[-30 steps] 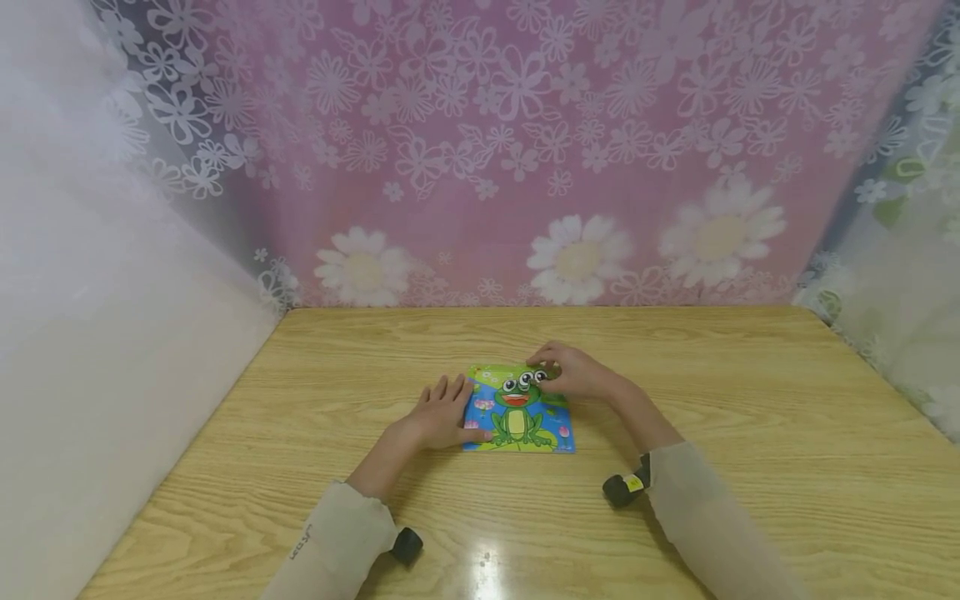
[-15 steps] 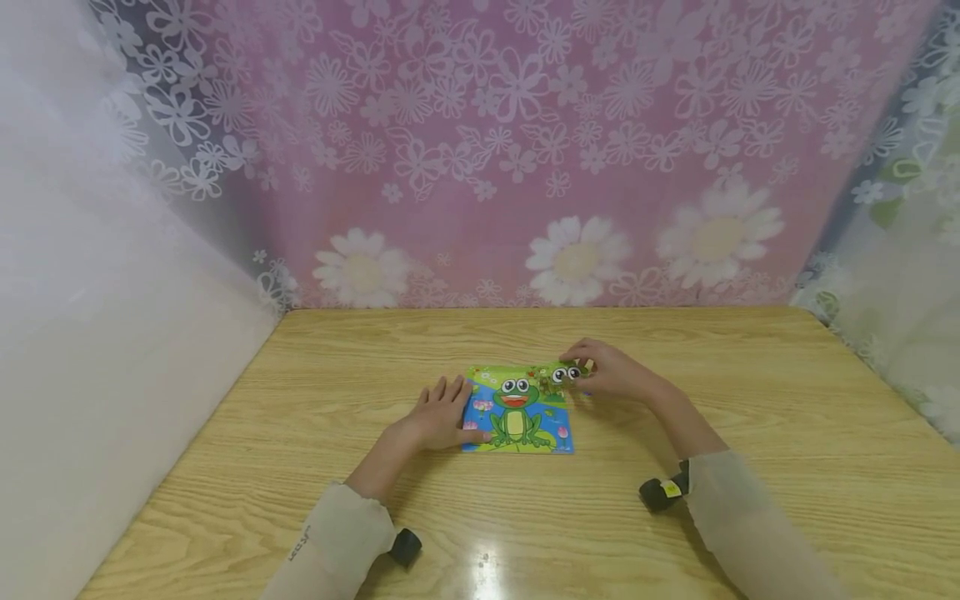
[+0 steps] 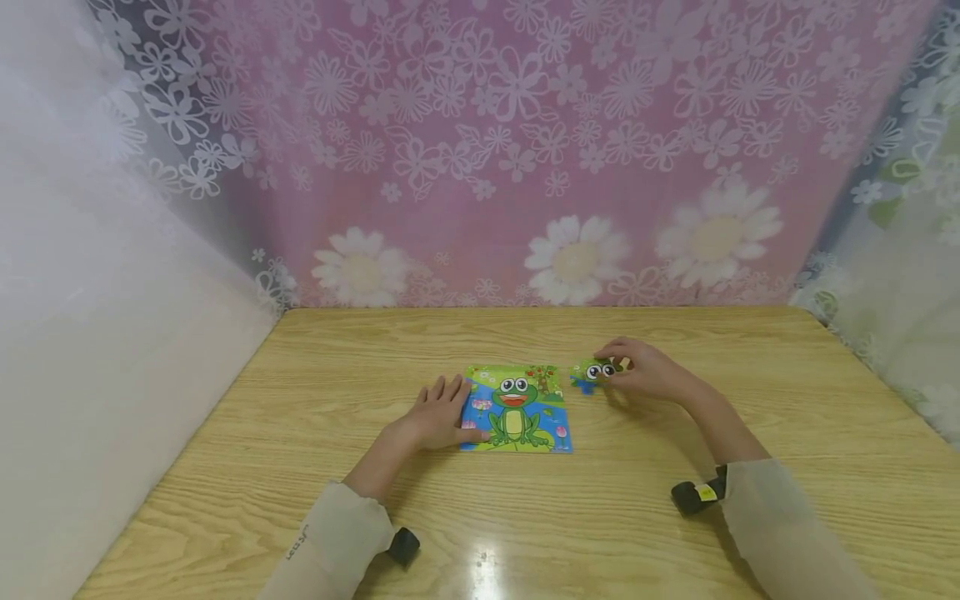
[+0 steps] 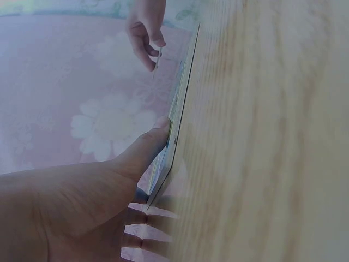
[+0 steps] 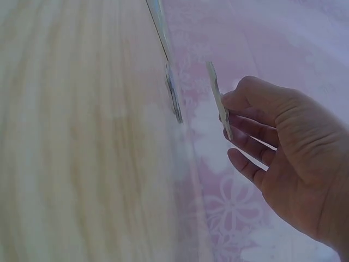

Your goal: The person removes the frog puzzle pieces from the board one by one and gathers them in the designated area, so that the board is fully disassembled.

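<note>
Right hand (image 3: 651, 372) pinches 1 piece (image 3: 588, 374) near frog board (image 3: 515, 412).

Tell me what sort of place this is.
Probably an indoor tabletop spot screened off for hands-on play or activity: a wood-grain table, a flowered pink sheet hanging behind it, and a frog picture board lying on top. The wider room is hidden.

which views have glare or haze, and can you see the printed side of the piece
Head: bright glare on the near part of the table, but the print on the piece shows; left wrist: pale and hazy, the curtain washed out; right wrist: also hazy, the wood grain smeared, the piece nearly edge-on, its print unreadable.
</note>
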Action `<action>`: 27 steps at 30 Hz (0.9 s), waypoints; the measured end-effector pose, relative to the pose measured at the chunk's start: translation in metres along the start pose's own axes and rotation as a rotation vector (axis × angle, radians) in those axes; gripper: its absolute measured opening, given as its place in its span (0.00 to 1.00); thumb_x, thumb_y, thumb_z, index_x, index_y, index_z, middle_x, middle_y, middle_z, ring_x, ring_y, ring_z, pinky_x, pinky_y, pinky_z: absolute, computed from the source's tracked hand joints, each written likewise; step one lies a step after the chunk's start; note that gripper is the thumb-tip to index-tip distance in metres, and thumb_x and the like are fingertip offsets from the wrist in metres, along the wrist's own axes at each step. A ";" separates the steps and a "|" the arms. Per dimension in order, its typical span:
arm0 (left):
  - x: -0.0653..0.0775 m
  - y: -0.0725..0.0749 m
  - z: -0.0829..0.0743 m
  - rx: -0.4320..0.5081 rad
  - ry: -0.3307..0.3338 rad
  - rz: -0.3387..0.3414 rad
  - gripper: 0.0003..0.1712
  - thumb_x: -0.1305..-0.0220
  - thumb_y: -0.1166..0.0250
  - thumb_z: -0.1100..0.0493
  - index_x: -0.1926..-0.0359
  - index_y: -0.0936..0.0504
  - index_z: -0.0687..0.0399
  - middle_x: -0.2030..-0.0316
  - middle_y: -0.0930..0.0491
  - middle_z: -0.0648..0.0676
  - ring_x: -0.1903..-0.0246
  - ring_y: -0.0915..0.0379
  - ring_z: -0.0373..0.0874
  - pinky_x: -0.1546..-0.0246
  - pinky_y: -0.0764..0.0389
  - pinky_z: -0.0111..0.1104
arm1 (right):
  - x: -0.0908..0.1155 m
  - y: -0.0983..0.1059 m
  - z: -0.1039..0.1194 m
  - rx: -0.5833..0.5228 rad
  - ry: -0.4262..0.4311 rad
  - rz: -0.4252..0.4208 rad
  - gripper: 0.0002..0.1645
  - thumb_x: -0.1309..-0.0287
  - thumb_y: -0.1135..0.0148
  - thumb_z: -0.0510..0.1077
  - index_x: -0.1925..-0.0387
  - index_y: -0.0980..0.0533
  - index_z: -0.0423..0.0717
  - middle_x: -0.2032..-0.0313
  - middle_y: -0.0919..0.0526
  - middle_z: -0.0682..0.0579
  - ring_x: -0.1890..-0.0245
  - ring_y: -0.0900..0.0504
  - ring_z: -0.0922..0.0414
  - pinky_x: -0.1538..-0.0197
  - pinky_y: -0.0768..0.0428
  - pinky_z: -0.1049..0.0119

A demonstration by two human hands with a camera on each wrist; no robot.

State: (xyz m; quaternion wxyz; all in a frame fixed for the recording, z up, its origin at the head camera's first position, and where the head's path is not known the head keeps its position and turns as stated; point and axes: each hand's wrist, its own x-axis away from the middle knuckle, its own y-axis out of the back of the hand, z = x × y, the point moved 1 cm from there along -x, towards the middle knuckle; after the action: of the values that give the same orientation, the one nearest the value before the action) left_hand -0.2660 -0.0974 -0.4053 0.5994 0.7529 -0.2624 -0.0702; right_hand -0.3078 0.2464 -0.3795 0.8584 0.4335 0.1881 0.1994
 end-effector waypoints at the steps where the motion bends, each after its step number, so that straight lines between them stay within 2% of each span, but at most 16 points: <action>1: 0.000 0.000 0.000 0.002 0.000 0.003 0.55 0.43 0.47 0.30 0.29 0.58 0.59 0.30 0.63 0.60 0.33 0.71 0.60 0.38 0.62 0.53 | 0.002 0.001 -0.002 0.003 -0.005 -0.007 0.22 0.46 0.39 0.36 0.48 0.26 0.35 0.51 0.27 0.42 0.56 0.27 0.49 0.56 0.28 0.51; 11: -0.003 -0.003 0.001 0.005 0.001 0.002 0.56 0.43 0.48 0.29 0.29 0.59 0.59 0.30 0.64 0.60 0.33 0.72 0.60 0.38 0.63 0.53 | 0.013 0.008 -0.025 0.014 -0.044 -0.013 0.23 0.46 0.38 0.36 0.47 0.27 0.34 0.50 0.28 0.41 0.56 0.27 0.47 0.58 0.26 0.52; 27: 0.005 0.003 -0.005 0.049 -0.008 0.000 0.54 0.41 0.45 0.33 0.29 0.58 0.60 0.30 0.63 0.62 0.33 0.72 0.61 0.38 0.64 0.54 | 0.018 0.006 -0.049 -0.025 -0.044 0.010 0.23 0.46 0.39 0.34 0.48 0.28 0.31 0.51 0.29 0.38 0.57 0.27 0.46 0.60 0.23 0.57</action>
State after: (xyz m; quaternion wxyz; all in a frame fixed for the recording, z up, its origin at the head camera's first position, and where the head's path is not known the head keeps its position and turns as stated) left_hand -0.2602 -0.0957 -0.3998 0.5798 0.7670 -0.2665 -0.0670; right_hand -0.3175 0.2915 -0.4042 0.8666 0.4282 0.1643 0.1965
